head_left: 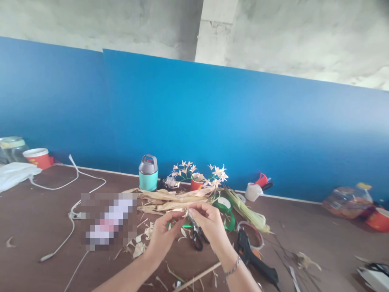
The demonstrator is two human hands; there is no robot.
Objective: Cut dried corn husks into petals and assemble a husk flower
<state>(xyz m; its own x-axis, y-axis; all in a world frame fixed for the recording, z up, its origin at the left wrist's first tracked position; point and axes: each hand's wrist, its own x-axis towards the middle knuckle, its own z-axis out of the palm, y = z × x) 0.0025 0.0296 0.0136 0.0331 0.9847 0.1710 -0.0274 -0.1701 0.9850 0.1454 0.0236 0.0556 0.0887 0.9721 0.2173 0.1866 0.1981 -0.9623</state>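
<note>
Above the brown table, my left hand and my right hand meet at the fingertips. Both are closed in a pinch on a small pale husk piece, mostly covered by the fingers. Scissors with black handles lie just below them, partly behind my right hand. Dried corn husks are spread beyond my hands, and a roll of green tape rests to their right. Pale scraps are scattered left of my left hand.
Behind the husks, a red cup holds pale flowers on green stems. A turquoise container stands by the blue partition. A black glue gun lies right of my right wrist. White cable runs along the left.
</note>
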